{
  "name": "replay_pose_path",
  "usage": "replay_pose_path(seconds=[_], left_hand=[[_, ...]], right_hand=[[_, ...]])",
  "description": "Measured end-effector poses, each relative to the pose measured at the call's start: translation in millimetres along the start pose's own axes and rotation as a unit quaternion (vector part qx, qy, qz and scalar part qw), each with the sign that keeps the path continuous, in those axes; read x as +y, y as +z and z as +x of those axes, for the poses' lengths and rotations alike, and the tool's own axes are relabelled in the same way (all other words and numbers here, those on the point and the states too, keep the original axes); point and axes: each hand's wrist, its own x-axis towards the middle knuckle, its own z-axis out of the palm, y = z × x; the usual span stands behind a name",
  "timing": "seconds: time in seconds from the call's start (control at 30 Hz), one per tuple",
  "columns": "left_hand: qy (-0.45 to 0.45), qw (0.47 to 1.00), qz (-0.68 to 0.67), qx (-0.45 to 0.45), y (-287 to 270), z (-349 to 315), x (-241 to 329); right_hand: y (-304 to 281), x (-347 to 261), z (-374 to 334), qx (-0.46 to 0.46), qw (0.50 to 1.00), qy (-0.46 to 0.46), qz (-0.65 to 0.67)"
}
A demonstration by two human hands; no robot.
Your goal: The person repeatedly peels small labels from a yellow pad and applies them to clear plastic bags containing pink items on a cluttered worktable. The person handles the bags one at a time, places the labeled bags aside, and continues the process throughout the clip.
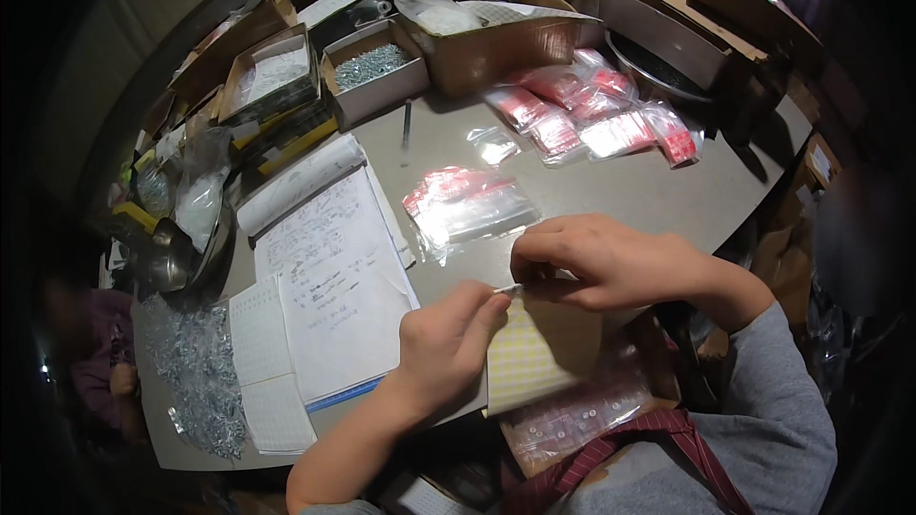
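Note:
Near the front edge of the table, my left hand [444,339] is closed, thumb and forefinger pinching a small pale piece [510,290] too small to name. My right hand [596,262] is beside it with its fingers curled inward; what they hold, if anything, is hidden. Under both hands is a yellow-and-white checked sheet [534,348], partly in shadow. Just beyond them lies a fanned stack of clear zip bags [472,205] with red bands. Below the sheet, near my lap, a box holds clear packets [577,424] with small parts inside.
An open notebook [329,277] with handwriting lies left, beside a pile of small metal screws [196,372] and a metal bowl [176,262]. Filled red-banded bags [582,110], a pen [407,124] and a box of screws [377,67] stand farther back. Another person's hand [124,380] shows far left.

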Motion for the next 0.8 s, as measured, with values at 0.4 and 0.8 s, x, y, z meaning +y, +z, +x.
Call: replay_pose_path(seconds=[0.4,0.8], left_hand=[[-0.126,0.986,-0.103,-0.019,0.4,4.5,-11.6],[-0.138,0.988,-0.07,-0.023,-1.6,10.2,-9.2]], right_hand=[[32.6,6.5,-10.4,0.166,0.932,-0.163,-0.278],[-30.7,67.4,51.0,0.087,0.992,0.021,-0.092]])
